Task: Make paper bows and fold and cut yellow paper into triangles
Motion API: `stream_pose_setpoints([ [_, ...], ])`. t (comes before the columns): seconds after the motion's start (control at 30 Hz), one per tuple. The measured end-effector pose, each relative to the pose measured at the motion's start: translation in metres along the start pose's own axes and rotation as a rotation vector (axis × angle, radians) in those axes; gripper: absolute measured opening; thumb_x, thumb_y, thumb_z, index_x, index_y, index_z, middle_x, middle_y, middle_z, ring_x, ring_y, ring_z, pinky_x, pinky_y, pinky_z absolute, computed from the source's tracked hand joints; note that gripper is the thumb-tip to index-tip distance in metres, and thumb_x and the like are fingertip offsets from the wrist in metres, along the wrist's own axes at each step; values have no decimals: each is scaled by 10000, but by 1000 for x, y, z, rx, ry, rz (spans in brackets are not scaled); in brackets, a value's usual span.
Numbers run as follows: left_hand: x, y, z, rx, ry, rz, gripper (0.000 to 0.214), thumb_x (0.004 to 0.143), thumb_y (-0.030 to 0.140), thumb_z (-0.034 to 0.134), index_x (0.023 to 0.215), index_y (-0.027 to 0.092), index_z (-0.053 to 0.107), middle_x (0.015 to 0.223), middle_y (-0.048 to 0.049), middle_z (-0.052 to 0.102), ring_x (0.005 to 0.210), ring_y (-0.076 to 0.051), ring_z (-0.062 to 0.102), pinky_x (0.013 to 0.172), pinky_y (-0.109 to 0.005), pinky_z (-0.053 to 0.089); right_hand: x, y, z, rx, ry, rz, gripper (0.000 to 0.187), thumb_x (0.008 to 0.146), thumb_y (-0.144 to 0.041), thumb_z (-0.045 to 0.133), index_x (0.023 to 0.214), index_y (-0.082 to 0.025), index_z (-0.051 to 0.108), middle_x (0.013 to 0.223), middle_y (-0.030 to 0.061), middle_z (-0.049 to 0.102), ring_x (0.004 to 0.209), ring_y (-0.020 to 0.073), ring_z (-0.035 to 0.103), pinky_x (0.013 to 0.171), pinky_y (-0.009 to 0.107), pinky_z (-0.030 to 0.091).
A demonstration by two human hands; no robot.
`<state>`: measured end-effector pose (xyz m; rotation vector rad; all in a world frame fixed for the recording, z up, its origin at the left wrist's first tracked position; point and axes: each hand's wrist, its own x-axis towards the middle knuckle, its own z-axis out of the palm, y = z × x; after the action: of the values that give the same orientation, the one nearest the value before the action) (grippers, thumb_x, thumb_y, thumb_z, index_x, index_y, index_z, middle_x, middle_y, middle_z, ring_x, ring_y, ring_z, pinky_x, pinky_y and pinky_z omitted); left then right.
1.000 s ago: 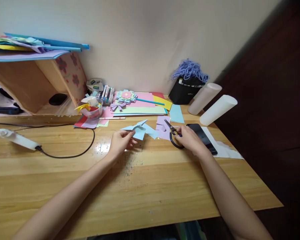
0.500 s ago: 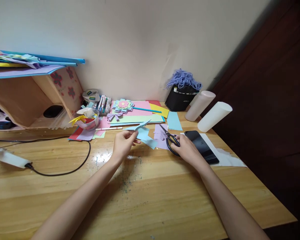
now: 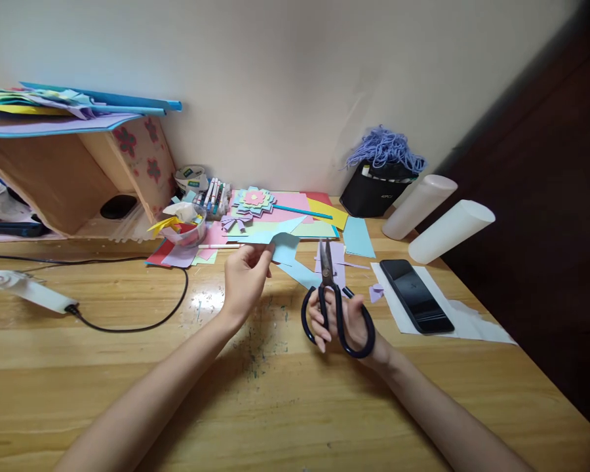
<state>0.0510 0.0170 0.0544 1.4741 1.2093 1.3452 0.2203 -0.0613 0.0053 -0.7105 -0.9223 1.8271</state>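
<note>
Pinched between thumb and fingers of my left hand (image 3: 246,278) is a light blue piece of paper (image 3: 286,248), cut to an irregular shape and held above the table. My right hand (image 3: 351,321) has its fingers through the handles of black-handled scissors (image 3: 327,272). The blades point away from me and stand slightly apart, to the right of the blue paper and not touching it. Behind the blades lies purple paper (image 3: 338,252). A small purple scrap (image 3: 375,292) rests to the right of the scissors.
A phone (image 3: 416,295) lies on white paper at the right, near two white cylinders (image 3: 452,231). Behind are a black pouch with blue yarn (image 3: 373,190), a layered paper flower (image 3: 254,200) and a tub of scraps (image 3: 183,229). A power strip (image 3: 34,292) with a cable lies left.
My right hand has lifted the scissors from beside the phone, turned them blades-forward and brought them left, nearer the blue paper. My left hand keeps the paper, which has tilted. The view has shifted slightly.
</note>
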Motion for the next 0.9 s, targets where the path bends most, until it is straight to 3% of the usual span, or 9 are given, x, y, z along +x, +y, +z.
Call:
stream_pose_setpoints([
  [0.1,-2,2,0,-6,33,37,236,786,295,570,604,144,564,519,22,541,433,-67,451,437,-195,350,-2,4,1,-72,-90,38,814,461,-892,395,879,-199,491,700,-28,424,482,76,415,510,325,515],
  [0.3,-5,3,2,17,35,61,239,788,302,567,601,153,570,487,25,522,434,-77,462,454,-204,357,-11,6,4,-257,-114,40,781,554,-856,375,936,-183,479,734,-20,405,516,73,428,579,323,519],
  [0.5,-11,1,6,41,-42,26,237,781,273,558,572,161,554,480,26,517,445,-79,488,453,-188,369,-14,11,0,-351,-106,51,785,578,-856,326,942,-176,471,717,-21,406,503,74,425,534,290,506],
  [0.9,-12,-6,9,46,-83,-12,214,780,254,545,590,156,550,497,19,548,452,-80,521,458,-176,385,-15,10,0,-349,-80,106,791,584,-860,309,950,-178,473,693,-32,402,486,74,434,511,274,491],
])
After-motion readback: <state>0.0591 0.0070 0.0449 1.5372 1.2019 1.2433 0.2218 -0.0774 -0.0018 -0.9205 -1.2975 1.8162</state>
